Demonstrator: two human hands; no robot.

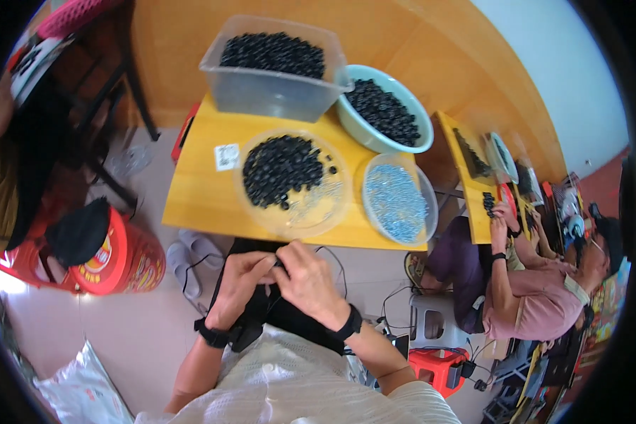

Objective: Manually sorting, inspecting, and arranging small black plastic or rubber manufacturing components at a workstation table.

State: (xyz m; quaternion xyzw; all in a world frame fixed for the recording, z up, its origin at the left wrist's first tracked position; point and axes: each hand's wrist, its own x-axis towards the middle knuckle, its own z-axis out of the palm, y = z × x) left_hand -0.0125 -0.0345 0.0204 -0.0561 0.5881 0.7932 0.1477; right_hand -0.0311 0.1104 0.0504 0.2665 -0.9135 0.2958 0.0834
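A single head-worn fisheye looks steeply down from close above the person's lap, facing the yellow table (198,198) just beyond.

On my table (198,198), the tub (272,67) stands far, a basin (385,109) at its right, and two dishes (293,184) lie nearer, side by side.

A red drum (120,258) stands left; a white bag (81,392) lies below.

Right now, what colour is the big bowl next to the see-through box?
The big bowl is pale blue-green, filled with small black pieces. The head view shows it.
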